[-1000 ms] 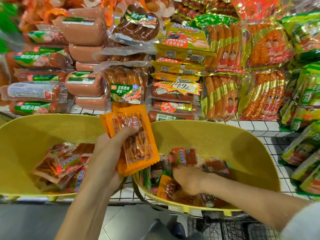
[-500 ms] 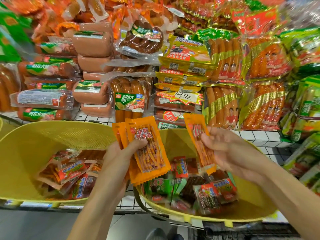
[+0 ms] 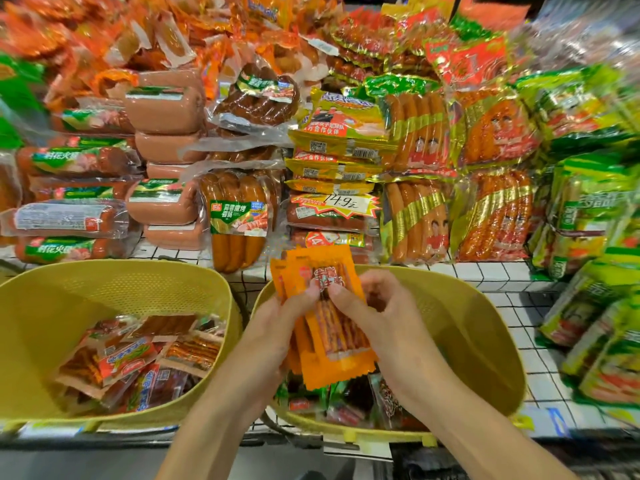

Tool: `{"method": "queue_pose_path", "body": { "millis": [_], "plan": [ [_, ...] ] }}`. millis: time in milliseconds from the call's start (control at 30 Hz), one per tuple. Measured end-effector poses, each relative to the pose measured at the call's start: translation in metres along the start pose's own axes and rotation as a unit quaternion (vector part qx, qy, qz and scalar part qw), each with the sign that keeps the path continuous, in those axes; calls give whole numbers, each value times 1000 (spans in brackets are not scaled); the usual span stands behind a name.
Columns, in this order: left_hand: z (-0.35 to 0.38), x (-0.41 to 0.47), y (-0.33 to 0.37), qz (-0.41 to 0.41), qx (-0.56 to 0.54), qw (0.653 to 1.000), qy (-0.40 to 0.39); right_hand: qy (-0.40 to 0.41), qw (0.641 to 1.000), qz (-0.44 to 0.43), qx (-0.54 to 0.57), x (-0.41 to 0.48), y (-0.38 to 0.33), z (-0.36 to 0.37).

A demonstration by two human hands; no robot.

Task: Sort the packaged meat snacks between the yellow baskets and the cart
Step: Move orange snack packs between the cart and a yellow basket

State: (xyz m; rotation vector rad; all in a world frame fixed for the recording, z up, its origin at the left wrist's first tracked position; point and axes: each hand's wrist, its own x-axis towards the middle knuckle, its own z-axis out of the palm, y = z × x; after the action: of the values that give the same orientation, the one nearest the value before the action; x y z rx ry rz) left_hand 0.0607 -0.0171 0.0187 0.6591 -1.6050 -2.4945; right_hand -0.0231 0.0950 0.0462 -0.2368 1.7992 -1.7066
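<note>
A small stack of orange snack packets [image 3: 332, 344] is held upright above the right yellow basket [image 3: 485, 327]. My left hand [image 3: 277, 323] grips the stack from the left, thumb on its front. My right hand [image 3: 374, 313] pinches the front packet near its top with thumb and fingers. Below the stack, the right basket holds several red and green snack packets [image 3: 349, 403]. The left yellow basket [image 3: 114, 289] holds several red and clear packets [image 3: 138, 362]. No cart shows clearly.
Behind the baskets, a white wire shelf [image 3: 498, 275] is piled with sausage packs [image 3: 239, 216] and ham rolls [image 3: 166, 109]. Green packs [image 3: 602, 306] crowd the right side. A price tag [image 3: 343, 202] sits mid-shelf. A grey floor strip [image 3: 104, 462] lies below.
My right hand brought its single orange packet left and laid it onto the stack in my left hand. The view has tilted down slightly.
</note>
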Motion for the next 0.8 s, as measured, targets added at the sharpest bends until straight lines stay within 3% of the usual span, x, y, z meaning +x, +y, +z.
{"method": "queue_pose_path", "body": {
  "millis": [100, 333, 600, 800],
  "plan": [
    [3, -1, -1, 30, 62, 998, 10, -74, 984, 87, 135, -1, 2, -13],
    [16, -3, 1, 104, 138, 985, 29, -189, 946, 147, 217, -6, 18, -36],
    [17, -8, -1, 77, 86, 993, 37, -230, 922, 128, 284, -8, 25, -61],
    [21, -7, -6, 107, 94, 982, 124, -191, 935, 118, 276, -10, 28, -68]
  ]
}}
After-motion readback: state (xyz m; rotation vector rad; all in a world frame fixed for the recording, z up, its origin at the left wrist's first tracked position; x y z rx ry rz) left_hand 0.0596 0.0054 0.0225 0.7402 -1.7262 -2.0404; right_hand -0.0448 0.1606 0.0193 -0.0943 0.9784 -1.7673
